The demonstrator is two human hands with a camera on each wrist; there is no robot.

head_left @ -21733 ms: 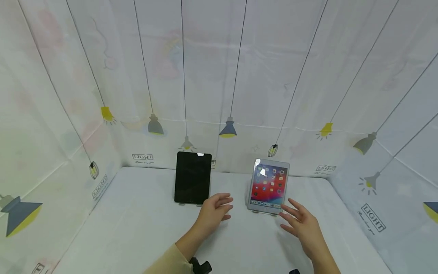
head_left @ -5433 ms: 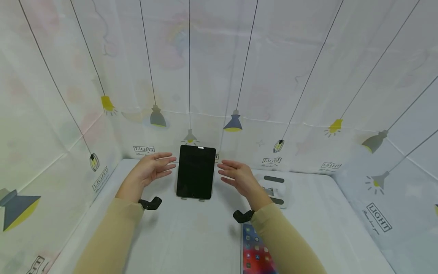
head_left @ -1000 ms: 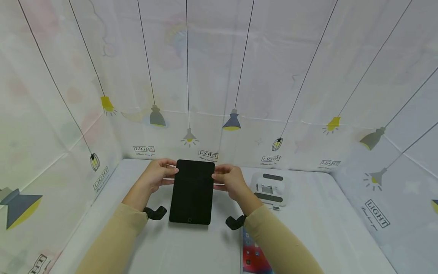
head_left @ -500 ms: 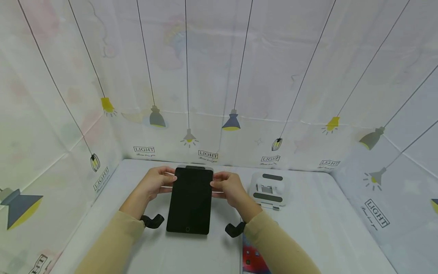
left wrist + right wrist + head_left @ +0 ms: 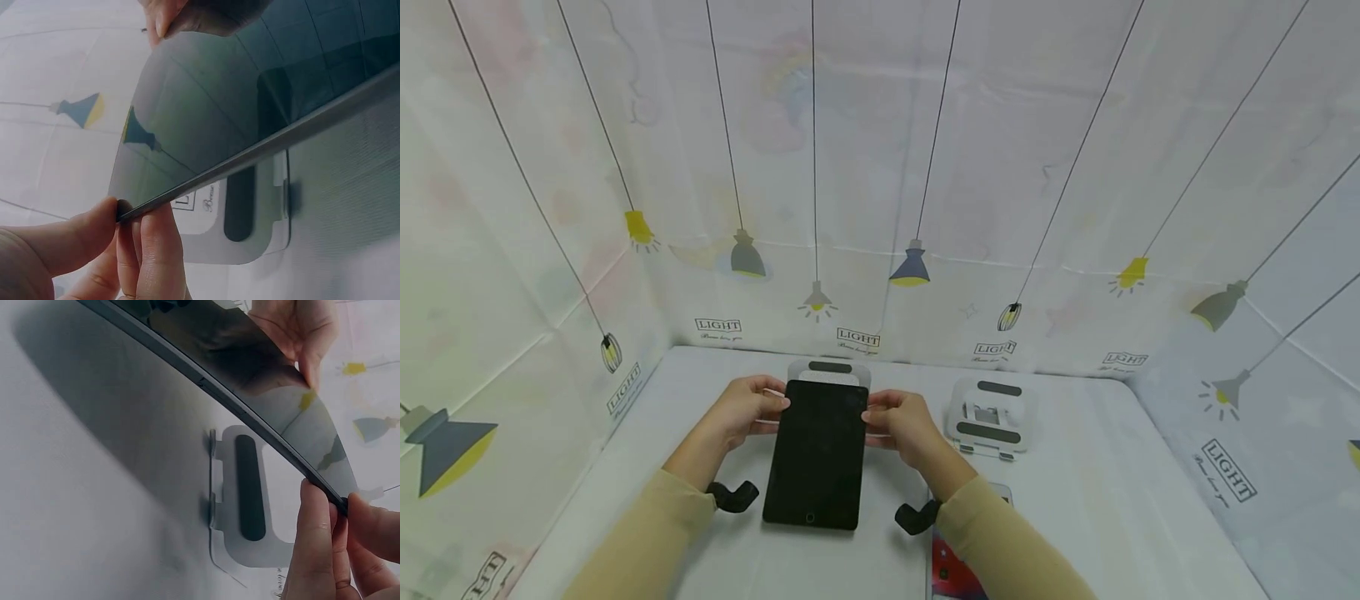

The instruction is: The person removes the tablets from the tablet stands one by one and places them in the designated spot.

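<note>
Both hands hold a black tablet [image 5: 816, 454], its dark glossy screen facing up toward the head camera. The left hand [image 5: 733, 417] pinches its upper left corner between thumb and fingers, and the right hand [image 5: 912, 427] pinches the upper right one. Seen from the right wrist, the tablet is tilted, with a shadow along the white table [image 5: 94, 506]. Just behind it is a grey tablet stand [image 5: 278, 555] with dark pads, partly covered by the tablet in the head view. The wrist views show the thumbs [image 5: 94, 228] on the screen side.
A second stand [image 5: 1028, 412] with dark pads is at the right rear of the table. Nearer, a tablet with a lit colourful screen [image 5: 951, 571] lies partly under the right sleeve [image 5: 1000, 533]. A printed curtain [image 5: 880, 167] encloses the back and sides.
Over the last second both hands have drawn the black tablet toward the person, uncovering the top of the stand behind it. Earlier, the tablet stood on that stand and both hands were apart from it.
</note>
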